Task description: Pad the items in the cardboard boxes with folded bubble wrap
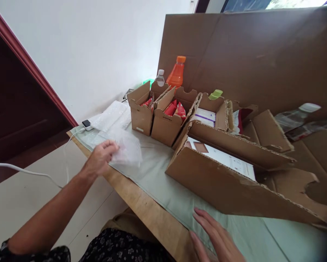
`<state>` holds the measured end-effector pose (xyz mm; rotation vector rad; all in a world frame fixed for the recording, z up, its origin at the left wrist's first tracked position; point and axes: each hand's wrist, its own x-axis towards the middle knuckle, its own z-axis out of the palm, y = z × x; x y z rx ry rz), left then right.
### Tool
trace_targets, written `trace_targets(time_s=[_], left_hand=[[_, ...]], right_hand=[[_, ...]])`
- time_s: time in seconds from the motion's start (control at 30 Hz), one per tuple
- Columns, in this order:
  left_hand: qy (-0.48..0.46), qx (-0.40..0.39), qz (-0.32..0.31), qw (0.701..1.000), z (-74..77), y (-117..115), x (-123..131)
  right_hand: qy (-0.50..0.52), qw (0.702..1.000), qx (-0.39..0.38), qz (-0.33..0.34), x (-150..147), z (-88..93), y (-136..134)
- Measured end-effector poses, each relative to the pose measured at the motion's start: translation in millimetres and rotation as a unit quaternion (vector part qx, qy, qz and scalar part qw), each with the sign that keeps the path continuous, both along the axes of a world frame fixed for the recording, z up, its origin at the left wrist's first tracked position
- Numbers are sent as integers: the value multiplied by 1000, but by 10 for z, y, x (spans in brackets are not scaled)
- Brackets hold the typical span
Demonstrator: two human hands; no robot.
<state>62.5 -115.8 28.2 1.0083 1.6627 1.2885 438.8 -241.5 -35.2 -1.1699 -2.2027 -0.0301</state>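
My left hand [102, 156] pinches the edge of a thin, see-through plastic bag [127, 147] above the left part of the table. The bag is blurred, and I cannot tell whether anything is in it. Behind it lies a sheet of bubble wrap [111, 114] on the pale green cloth [155, 167]. My right hand [215, 234] is low in the view with fingers apart, near the table's front edge, holding nothing. Closest to it stands a long cardboard box [220, 182] with a flat white box [223, 158] inside.
Several cardboard boxes line the table, two with red packets [174, 108], one with white packs [204, 115]. Behind stand an orange bottle [176, 72], a clear bottle [160, 78] and a tall cardboard sheet [240, 54]. A white cable [24, 170] runs to a plug block [87, 124] at left.
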Motion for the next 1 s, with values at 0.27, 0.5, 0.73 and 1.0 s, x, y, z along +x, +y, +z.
trace_targets(time_s=[0.27, 0.5, 0.73, 1.0], left_hand=[[-333, -155, -202, 908, -371, -1140, 853], [-361, -214, -240, 875, -503, -1284, 1103], [-265, -163, -412, 856, -355, -1252, 1596], [4, -7, -456, 890, -473, -1122, 2053]], right_hand=[[54, 998, -10, 37, -642, 105, -48], [212, 970, -81, 83, -314, 384, -639], [222, 961, -152, 68, -170, 705, -1197], [221, 962, -120, -108, 102, 273, -1345]])
